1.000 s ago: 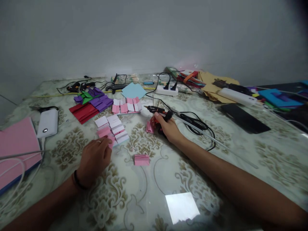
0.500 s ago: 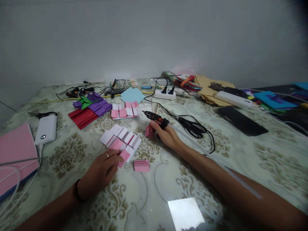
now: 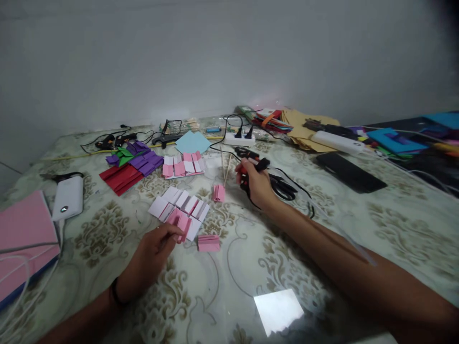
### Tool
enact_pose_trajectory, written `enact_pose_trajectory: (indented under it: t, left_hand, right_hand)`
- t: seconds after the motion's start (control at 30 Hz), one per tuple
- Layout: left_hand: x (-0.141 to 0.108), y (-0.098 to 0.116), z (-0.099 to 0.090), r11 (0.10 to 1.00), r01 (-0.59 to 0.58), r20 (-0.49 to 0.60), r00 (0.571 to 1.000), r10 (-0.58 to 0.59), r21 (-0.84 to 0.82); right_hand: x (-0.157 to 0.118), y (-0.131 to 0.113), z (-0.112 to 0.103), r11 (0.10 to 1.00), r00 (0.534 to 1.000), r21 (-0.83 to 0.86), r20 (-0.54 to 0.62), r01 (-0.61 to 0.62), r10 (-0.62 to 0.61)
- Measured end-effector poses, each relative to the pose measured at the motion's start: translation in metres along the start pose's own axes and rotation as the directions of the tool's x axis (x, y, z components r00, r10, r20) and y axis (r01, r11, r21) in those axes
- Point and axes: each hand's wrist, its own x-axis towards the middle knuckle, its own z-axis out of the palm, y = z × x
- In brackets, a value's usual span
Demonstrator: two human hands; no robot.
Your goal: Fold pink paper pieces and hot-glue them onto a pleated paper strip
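My left hand [image 3: 154, 251] pinches a pink folded paper piece [image 3: 184, 220] at the near edge of a white and pink folded-paper panel [image 3: 172, 194]. In my right hand [image 3: 258, 184] is a black and orange hot glue gun [image 3: 246, 153], with a long clear glue stick [image 3: 328, 217] trailing from its back over the forearm. Its nozzle points away to the left. Between the hands lie two loose pink folded pieces, one small roll-like piece [image 3: 219, 193] and one flatter piece [image 3: 209, 242]. A second pink and white panel [image 3: 183, 165] rests farther back.
Behind are a power strip [image 3: 239, 139], light blue paper [image 3: 192, 142], and purple [image 3: 146, 161] and red [image 3: 122, 177] folded paper. A white power bank [image 3: 68, 197] stands left. A black phone-like slab [image 3: 349, 172] lies right, near a coiled black cord [image 3: 283, 187].
My right hand has lifted the glue gun back and to the right, away from the small pink piece. My left fingers have raised the edge of the pink paper on the panel.
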Motion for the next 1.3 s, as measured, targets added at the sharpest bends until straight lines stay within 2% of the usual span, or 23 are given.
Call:
enact_pose_trajectory:
  t: [0.1,0.23,0.33,0.43,0.57,0.73,0.83,0.93,1.03,1.13,1.17,1.23,1.3]
  left_hand:
    - [0.000,0.006,-0.002,1.000,0.008,-0.027,1.000,-0.008,0.007]
    - [0.004,0.009,-0.001,0.998,0.061,-0.017,0.998,-0.061,0.000]
    - [0.010,0.014,0.001,0.993,0.102,-0.001,0.995,-0.102,-0.057]
    - [0.016,0.026,0.000,0.993,0.118,0.031,0.993,-0.117,-0.025]
    - [0.021,0.043,0.004,0.991,0.017,0.061,0.998,-0.025,0.134]
    - [0.027,0.040,0.021,0.975,-0.044,0.024,0.999,0.040,0.218]
    - [0.034,0.038,0.021,0.969,-0.041,-0.024,0.999,0.049,0.243]
    - [0.038,0.049,-0.002,0.971,-0.012,-0.049,0.999,0.024,0.240]
    - [0.038,0.068,-0.043,0.977,0.044,-0.104,0.994,-0.023,0.209]
    - [0.034,0.082,-0.083,0.968,0.134,-0.245,0.966,-0.081,0.210]
    - [0.031,0.084,-0.093,0.962,0.151,-0.256,0.962,-0.090,0.228]
    - [0.025,0.081,-0.105,0.941,0.165,-0.254,0.963,-0.090,0.295]
    - [0.018,0.072,-0.109,0.931,0.175,-0.222,0.969,-0.105,0.321]
  right_hand:
    - [0.015,-0.017,-0.015,0.997,0.994,0.069,-0.105,0.041,-0.034]
    - [0.023,-0.035,-0.029,0.988,0.981,0.088,-0.160,0.126,-0.111]
    - [0.025,-0.033,-0.031,0.988,0.979,-0.013,-0.136,0.151,-0.151]
    - [0.026,-0.024,-0.032,0.988,0.986,-0.068,-0.088,0.137,-0.143]
    - [0.023,-0.015,-0.033,0.987,0.992,-0.112,-0.032,0.120,-0.124]
    - [0.019,-0.013,-0.035,0.977,0.994,-0.184,0.007,0.106,-0.106]
    - [0.019,-0.012,-0.035,0.968,0.995,-0.231,0.016,0.096,-0.095]
    - [0.017,-0.012,-0.035,0.952,0.995,-0.289,0.035,0.098,-0.092]
    - [0.016,-0.013,-0.035,0.931,0.992,-0.342,0.062,0.128,-0.114]
    - [0.015,-0.014,-0.035,0.916,0.988,-0.371,0.082,0.151,-0.130]
    - [0.015,-0.013,-0.035,0.914,0.988,-0.377,0.085,0.154,-0.131]
    - [0.016,-0.012,-0.034,0.910,0.987,-0.384,0.091,0.159,-0.134]
    - [0.017,-0.010,-0.033,0.906,0.986,-0.390,0.097,0.163,-0.136]
